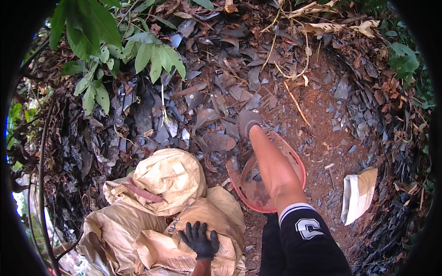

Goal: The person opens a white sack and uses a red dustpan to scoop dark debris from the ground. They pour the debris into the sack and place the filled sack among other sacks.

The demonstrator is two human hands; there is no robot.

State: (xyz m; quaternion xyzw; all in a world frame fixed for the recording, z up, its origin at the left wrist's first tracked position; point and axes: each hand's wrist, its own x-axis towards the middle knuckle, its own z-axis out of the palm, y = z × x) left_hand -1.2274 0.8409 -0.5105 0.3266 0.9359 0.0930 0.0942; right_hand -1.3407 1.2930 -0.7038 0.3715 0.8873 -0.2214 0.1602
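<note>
My left hand (199,240), in a black glove, lies with spread fingers on a full tan sack (202,216) with dark print. Another bulging beige sack (172,177) leans behind it, with a reddish-brown strip (145,193) across its side. My right arm stretches forward over a shallow basin with an orange-red rim (301,172). The gloved right hand (247,123) is down among dark, flat broken shards (218,141) beyond the basin; its fingers are hidden, and I cannot tell whether it holds one. Reddish dirt and a dark curved piece (251,170) are in the basin.
A small hammer-shaped tool (330,172) lies on the reddish soil right of the basin, near a white and brown bag (359,195). Banks of shards (101,147) and dry leaves rise on both sides. Green leafy branches (152,50) hang in at upper left.
</note>
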